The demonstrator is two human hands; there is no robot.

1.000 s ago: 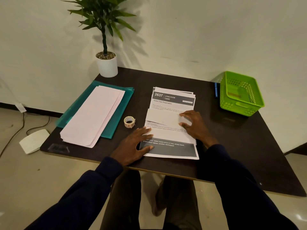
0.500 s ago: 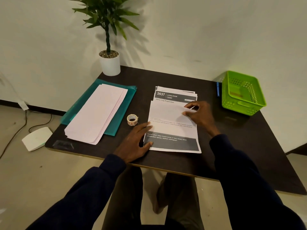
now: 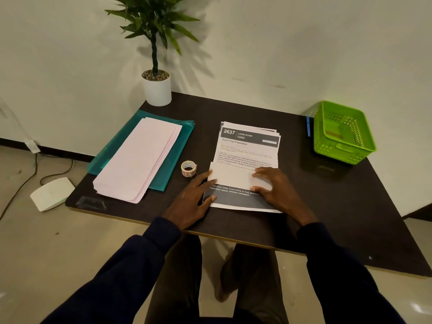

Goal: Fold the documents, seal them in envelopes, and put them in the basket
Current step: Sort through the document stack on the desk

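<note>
Your left hand point(image 3: 195, 199): fingers spread flat on the left edge of the top document point(image 3: 247, 157). Your right hand point(image 3: 272, 187): fingers apart, pressing down its folded white flap point(image 3: 231, 175). Document stack: near the tabletop's front edge, centre. Envelopes point(image 3: 138, 157): left side, on a teal folder point(image 3: 180, 146). Tape roll point(image 3: 188, 168): between envelopes and documents. Green basket point(image 3: 343, 133): back right corner.
</note>
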